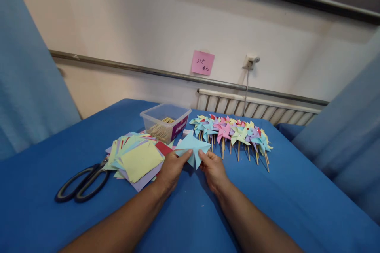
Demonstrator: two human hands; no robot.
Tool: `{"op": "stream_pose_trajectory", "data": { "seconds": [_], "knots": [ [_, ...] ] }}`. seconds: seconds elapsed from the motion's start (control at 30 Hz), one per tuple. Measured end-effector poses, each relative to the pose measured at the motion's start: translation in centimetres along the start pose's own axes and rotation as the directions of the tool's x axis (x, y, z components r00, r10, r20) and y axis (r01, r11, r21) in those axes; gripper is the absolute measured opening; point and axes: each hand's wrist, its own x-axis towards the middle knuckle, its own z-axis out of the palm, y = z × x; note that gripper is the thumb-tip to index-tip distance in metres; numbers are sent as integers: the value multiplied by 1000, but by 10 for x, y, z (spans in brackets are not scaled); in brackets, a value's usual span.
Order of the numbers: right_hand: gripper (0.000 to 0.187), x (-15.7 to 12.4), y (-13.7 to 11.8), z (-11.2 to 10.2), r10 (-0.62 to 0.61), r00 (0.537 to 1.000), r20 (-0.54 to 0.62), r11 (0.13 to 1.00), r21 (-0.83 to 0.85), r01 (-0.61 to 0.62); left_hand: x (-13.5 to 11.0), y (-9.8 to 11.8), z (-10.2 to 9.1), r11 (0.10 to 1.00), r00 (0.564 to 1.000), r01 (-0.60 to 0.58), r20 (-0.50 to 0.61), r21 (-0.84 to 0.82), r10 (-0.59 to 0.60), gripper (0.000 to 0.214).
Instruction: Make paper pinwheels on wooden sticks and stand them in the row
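Both my hands hold a light blue paper square (pixel 192 148), partly folded, just above the blue table (pixel 190 213). My left hand (pixel 171 169) pinches its left corner and my right hand (pixel 213 169) pinches its lower right edge. To the left lies a loose stack of coloured paper squares (pixel 136 159), yellow on top. Behind the paper a row of finished paper pinwheels on wooden sticks (pixel 231 132) lies on the table.
Black-handled scissors (pixel 84 184) lie at the left of the paper stack. A clear plastic box (pixel 165 121) with wooden sticks stands behind the stack. A pink note (pixel 202 63) hangs on the wall above a radiator (pixel 255 108). Blue curtains hang on both sides.
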Motion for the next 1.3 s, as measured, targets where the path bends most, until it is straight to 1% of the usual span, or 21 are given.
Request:
{"op": "stream_pose_trajectory", "data": {
  "seconds": [0.1, 0.17, 0.23, 0.3, 0.43, 0.57, 0.63, 0.7, 0.73, 0.77, 0.8, 0.87, 0.9, 0.93, 0.97, 1.03, 1.1, 1.17, 1.2, 1.3],
  "knots": [
    [40, -3, 4, 3, -32, 999, -14, 988, -150, 30, -1, 2, 1, 998, 1000, -9, -23, -60, 8, 29],
    [42, -4, 5, 4, -41, 999, -18, 969, -244, 35, -2, 6, 2, 991, 999, -20, -32, -132, 16, 27],
    [43, -6, 5, 5, -48, 999, -1, 953, -299, 46, -3, 9, 2, 983, 999, -39, -44, -182, 31, 28],
    [42, -7, 5, 5, -60, 998, 34, 944, -323, 68, -3, 11, 1, 982, 998, -48, -55, -182, 39, 29],
    [39, -7, 2, 3, -91, 990, 105, 941, -317, 120, 0, 13, -5, 991, 996, -56, -81, -125, 46, 35],
    [36, -6, 0, 2, -115, 986, 123, 930, -335, 150, 3, 14, -8, 989, 989, -84, -135, -119, 67, 39],
    [31, -6, 0, 2, -168, 980, 108, 916, -350, 195, 4, 16, -8, 985, 988, -77, -147, -154, 54, 40],
    [21, -8, -1, 2, -288, 956, 55, 878, -384, 287, 5, 18, -7, 977, 989, -46, -144, -209, 16, 41],
    [19, -9, -3, 3, -371, 928, 33, 836, -423, 349, 4, 19, -6, 971, 990, -23, -141, -236, -11, 41],
    [24, -11, -5, 3, -461, 887, 30, 773, -477, 418, 4, 20, -6, 966, 990, 1, -137, -260, -38, 41],
    [33, -13, -8, 3, -544, 837, 61, 687, -541, 485, 4, 20, -5, 961, 989, 24, -131, -276, -63, 40],
    [45, -18, -14, 4, -645, 733, 213, 472, -643, 603, 3, 22, -4, 956, 989, 62, -110, -287, -97, 39],
    [47, -19, -17, 4, -658, 692, 298, 375, -667, 644, 2, 22, -4, 955, 990, 70, -94, -287, -101, 39],
    [48, -21, -19, 5, -653, 661, 370, 293, -681, 671, 1, 23, -4, 956, 992, 74, -75, -284, -99, 40],
    [46, -22, -20, 5, -639, 641, 424, 232, -689, 687, 0, 23, -3, 958, 994, 75, -56, -278, -95, 41],
    [36, -22, -22, 5, -616, 626, 477, 162, -701, 694, -2, 24, -2, 960, 997, 68, -23, -273, -77, 42],
    [21, -22, -22, 5, -613, 629, 478, 150, -712, 686, -5, 26, 0, 959, 998, 63, 6, -276, -64, 40],
    [9, -22, -23, 6, -624, 643, 444, 186, -715, 674, -7, 26, 1, 957, 998, 69, 28, -281, -63, 39],
    [8, -22, -23, 6, -626, 654, 424, 215, -713, 667, -7, 26, 2, 957, 997, 76, 32, -279, -70, 37],
    [13, -22, -24, 7, -622, 693, 365, 311, -697, 646, -8, 26, 3, 957, 994, 108, 34, -268, -103, 33]
  ]
}}
